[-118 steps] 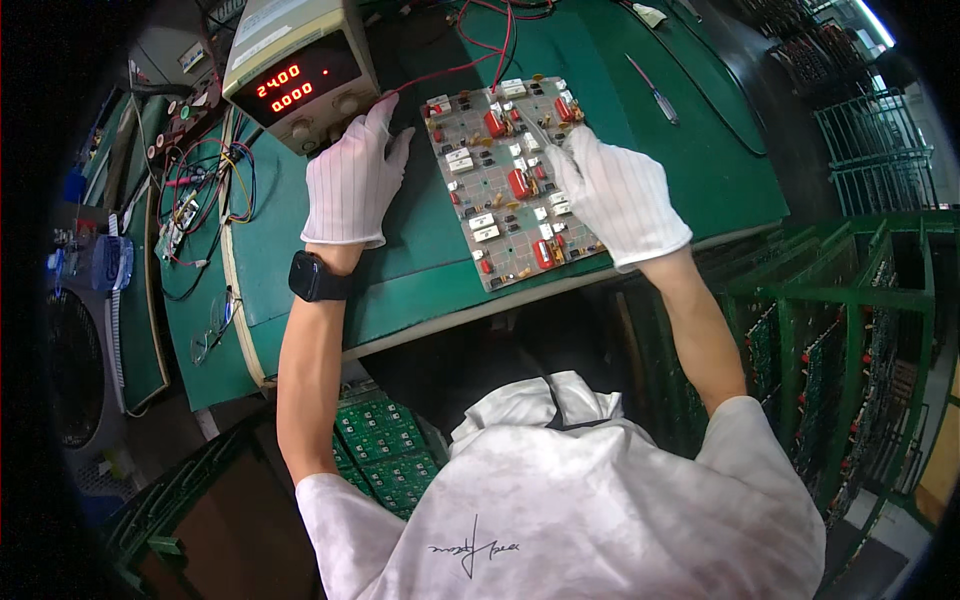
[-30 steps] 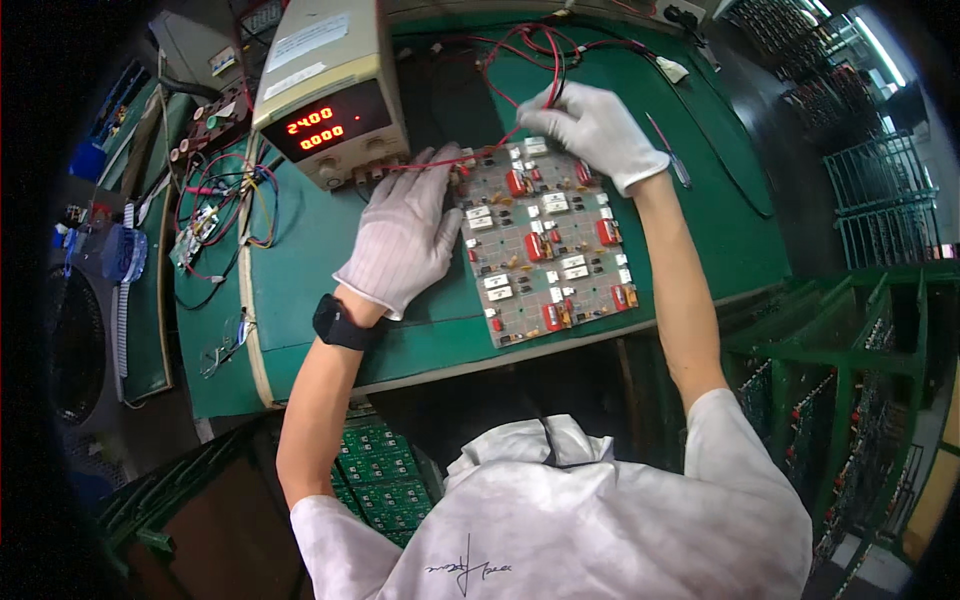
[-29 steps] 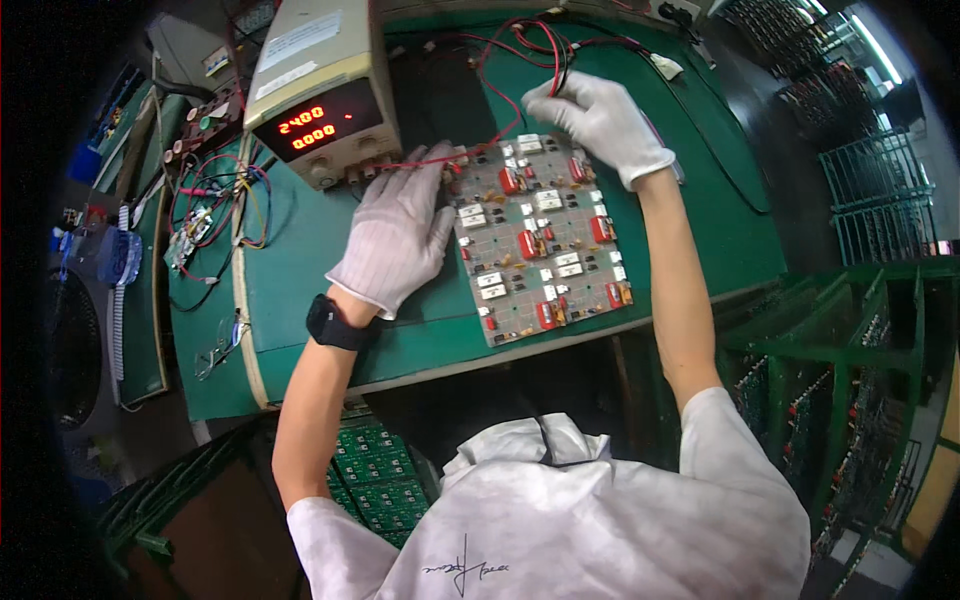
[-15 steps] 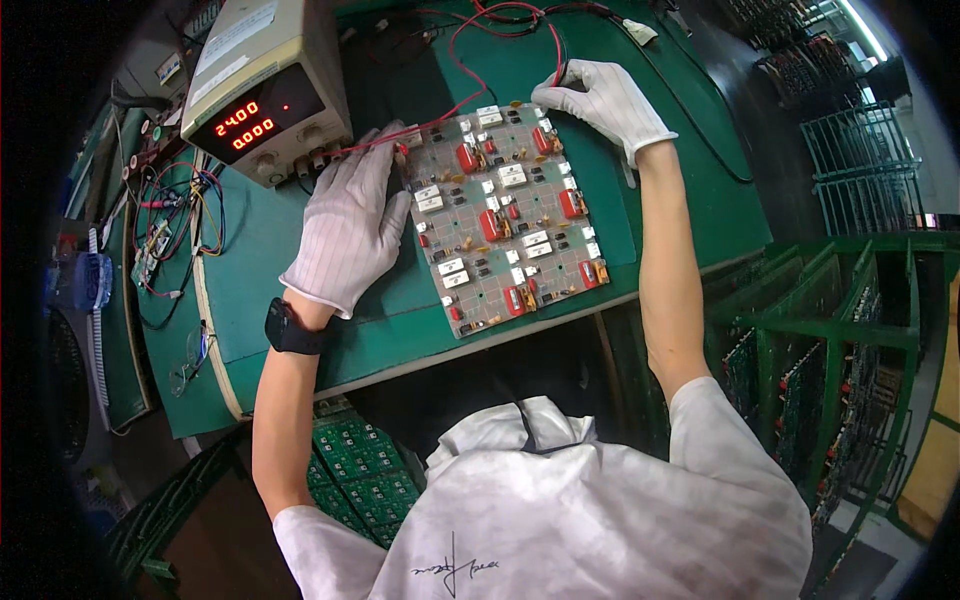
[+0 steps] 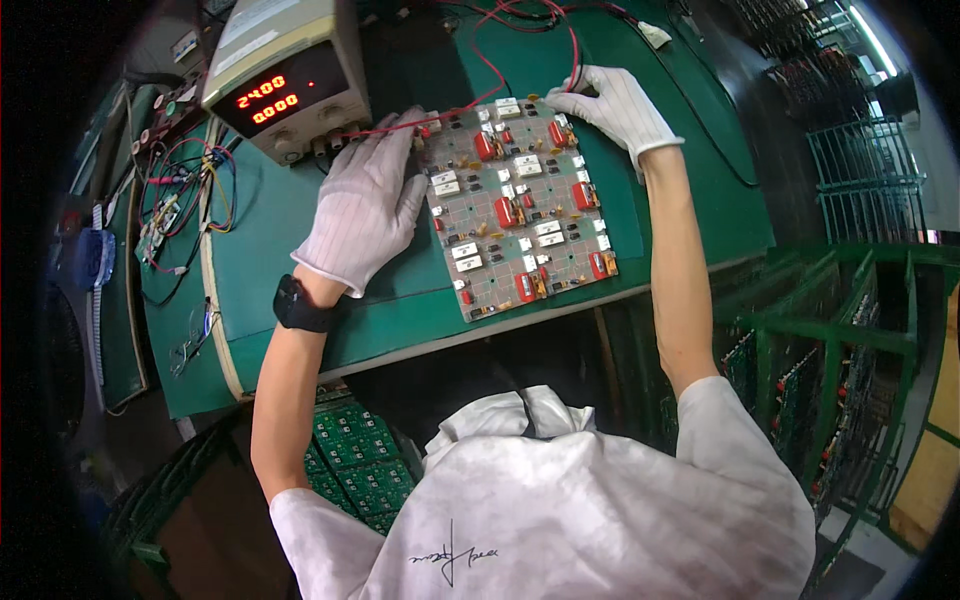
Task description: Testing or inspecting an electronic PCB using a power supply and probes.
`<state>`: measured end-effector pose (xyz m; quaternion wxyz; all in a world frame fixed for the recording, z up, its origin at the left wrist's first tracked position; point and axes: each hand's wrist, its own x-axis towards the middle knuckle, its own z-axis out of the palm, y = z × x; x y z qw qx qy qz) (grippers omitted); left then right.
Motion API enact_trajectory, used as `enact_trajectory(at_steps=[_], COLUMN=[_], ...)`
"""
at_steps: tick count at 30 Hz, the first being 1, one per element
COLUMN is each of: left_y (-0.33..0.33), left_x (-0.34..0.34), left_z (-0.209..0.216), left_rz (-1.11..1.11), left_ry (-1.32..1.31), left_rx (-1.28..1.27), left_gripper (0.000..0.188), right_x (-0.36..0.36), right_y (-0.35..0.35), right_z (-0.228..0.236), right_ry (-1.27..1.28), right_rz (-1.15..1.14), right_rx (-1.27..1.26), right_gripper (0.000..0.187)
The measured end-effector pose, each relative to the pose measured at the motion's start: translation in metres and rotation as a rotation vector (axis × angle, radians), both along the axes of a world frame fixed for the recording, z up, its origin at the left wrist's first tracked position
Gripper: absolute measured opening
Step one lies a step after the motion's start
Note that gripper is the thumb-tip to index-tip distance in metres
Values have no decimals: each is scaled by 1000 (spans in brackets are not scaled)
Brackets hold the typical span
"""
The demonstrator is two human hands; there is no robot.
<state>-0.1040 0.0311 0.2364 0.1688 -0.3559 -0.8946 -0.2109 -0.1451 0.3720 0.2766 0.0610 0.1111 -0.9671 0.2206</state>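
A panel of joined circuit boards [image 5: 515, 232] lies on the green mat, carrying white blocks, red parts and small connectors. My left hand [image 5: 365, 205], in a white striped glove, rests flat along the panel's left edge with its fingers stretched out. Its fingertips reach the far left corner, beside the power supply [image 5: 290, 95]. At the far right corner my right hand [image 5: 622, 112], also gloved, has thumb and fingers pinched together. A red wire lead [image 5: 577, 55] runs down into that pinch, with a dark wire beside it. The lead's tip is hidden by the fingers.
Tangled coloured wires with a small board [image 5: 160, 238] lie at the left. Glasses [image 5: 190, 340] rest near the table's front left. Below the edge are green boards [image 5: 355, 440]; a green rack [image 5: 830, 335] holding upright boards stands at right.
The whole view has shifted a little, so table, panel and supply appear slightly right and higher. Both hands keep their places at the panel's edges.
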Motion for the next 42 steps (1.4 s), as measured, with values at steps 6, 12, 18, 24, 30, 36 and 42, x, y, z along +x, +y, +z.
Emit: enact_trajectory(at_steps=[6,12,18,24,30,36,42], left_y=[4,-2,0,0,-3,3,0], left_x=[0,2,-2,-3,-5,-4,-4], left_z=[-4,-7,-5,-6,-14,-7,-12], left_rz=[-5,-2,-11,-20,3,7,16], left_ry=[27,39,40,25,21,44,48], left_rx=[29,16,6,-16,-2,3,-22], left_gripper=[61,62,58,59,63,59,60], right_x=[18,38,6,6,15,37,44], right_y=[3,-95,-130,-131,-120,-28,-12], right_z=[24,34,-9,-10,25,23,1], right_ry=[107,187,340,344,216,313,390], right_rz=[-124,361,388,326,259,193,205], right_rx=[150,-139,136,124,-163,110,172], right_gripper=[53,35,42,31,22,28,28])
